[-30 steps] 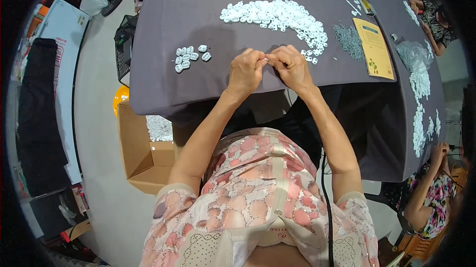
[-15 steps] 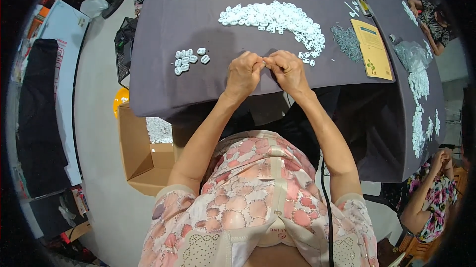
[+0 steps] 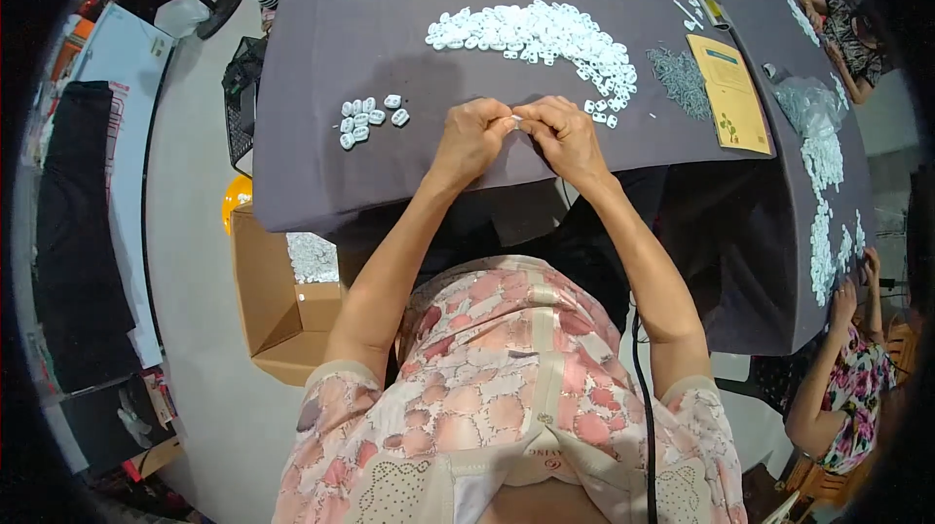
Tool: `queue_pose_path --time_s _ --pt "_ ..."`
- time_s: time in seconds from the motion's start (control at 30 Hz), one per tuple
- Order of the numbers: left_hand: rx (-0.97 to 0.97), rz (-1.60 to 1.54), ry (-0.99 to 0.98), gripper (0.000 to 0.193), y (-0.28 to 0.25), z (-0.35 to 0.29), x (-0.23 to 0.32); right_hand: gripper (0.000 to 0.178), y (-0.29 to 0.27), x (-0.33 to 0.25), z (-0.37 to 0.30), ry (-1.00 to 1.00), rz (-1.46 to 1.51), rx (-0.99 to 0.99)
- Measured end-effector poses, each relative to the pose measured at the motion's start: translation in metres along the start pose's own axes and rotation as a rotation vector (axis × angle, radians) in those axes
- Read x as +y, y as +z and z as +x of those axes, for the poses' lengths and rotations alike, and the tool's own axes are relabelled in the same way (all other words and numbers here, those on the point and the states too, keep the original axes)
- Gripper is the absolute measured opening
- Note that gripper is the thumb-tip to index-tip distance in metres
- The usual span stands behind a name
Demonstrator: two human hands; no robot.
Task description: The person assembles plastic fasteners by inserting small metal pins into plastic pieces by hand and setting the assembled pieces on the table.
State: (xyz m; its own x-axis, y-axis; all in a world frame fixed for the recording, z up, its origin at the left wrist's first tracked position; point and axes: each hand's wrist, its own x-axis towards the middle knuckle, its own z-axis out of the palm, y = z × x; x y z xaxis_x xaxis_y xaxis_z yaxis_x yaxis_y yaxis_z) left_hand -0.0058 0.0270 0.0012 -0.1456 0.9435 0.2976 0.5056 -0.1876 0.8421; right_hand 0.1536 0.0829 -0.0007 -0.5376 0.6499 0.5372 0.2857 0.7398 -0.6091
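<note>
My left hand (image 3: 469,142) and my right hand (image 3: 567,138) meet fingertip to fingertip over the near part of the dark cloth-covered table (image 3: 302,173). Both are closed in a pinch on a small white plastic piece (image 3: 516,121), mostly hidden by the fingers. Left of my left hand lies a small group of white oval pieces (image 3: 361,119) with dark marks or openings. Beyond my hands, a curved heap of similar white pieces (image 3: 526,29) trails down toward my right hand.
Right of the heap are a pile of thin grey pieces (image 3: 679,82) and a yellow booklet (image 3: 732,100). A clear plastic bag (image 3: 810,107) and more white pieces lie farther right. An open cardboard box (image 3: 265,295) stands below the table's left edge. Other people sit along the right side.
A bit of white now shows between my fingertips as my hands shift slightly. At the lower right, another person's hands have reached out onto the table.
</note>
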Motion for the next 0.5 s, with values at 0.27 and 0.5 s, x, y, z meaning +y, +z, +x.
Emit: queue_pose_path --time_s 0.27,0.5 --pt "-0.121 -0.363 -0.329 0.011 -0.0078 0.0074 0.0011 0.025 -0.0015 -0.0072 0.0038 0.067 0.001 -0.050" --pt "-0.096 -0.274 -0.254 0.011 -0.0012 0.0050 -0.0009 0.020 -0.0006 -0.0025 0.0009 -0.048 -0.005 0.044"
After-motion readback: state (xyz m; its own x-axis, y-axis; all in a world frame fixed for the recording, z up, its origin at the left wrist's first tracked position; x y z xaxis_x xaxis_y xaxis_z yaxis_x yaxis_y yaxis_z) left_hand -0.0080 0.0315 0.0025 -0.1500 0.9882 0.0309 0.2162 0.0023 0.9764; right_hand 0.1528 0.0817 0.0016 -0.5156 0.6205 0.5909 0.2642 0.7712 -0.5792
